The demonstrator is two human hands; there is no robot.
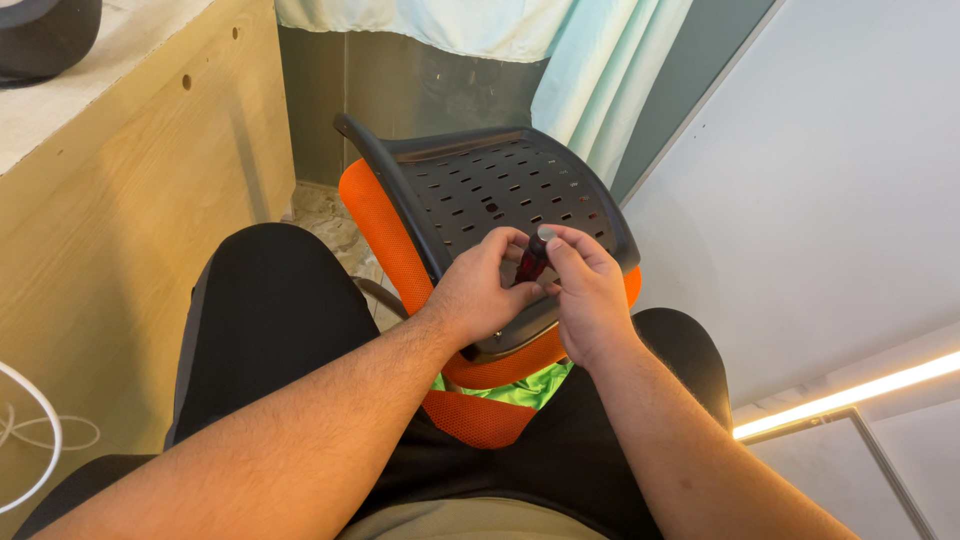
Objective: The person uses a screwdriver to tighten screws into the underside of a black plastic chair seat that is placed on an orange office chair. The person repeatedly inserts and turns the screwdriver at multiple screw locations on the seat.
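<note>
My left hand (480,285) and my right hand (590,290) meet over my lap and pinch a small dark red, cylinder-like object (531,260) between their fingertips. Most of this object is hidden by the fingers. Just beyond the hands lies an office chair part: a black perforated plastic back shell (490,185) over orange mesh fabric (375,220). Its lower edge rests between my knees, which are in black trousers (270,310). A patch of green shows under the orange mesh (520,385).
A light wooden cabinet side (130,210) stands close on the left, with a dark object (45,35) on its top. White cable (40,430) loops at lower left. Pale green curtain (590,60) hangs ahead; a white wall panel (830,200) and lit strip (850,392) are right.
</note>
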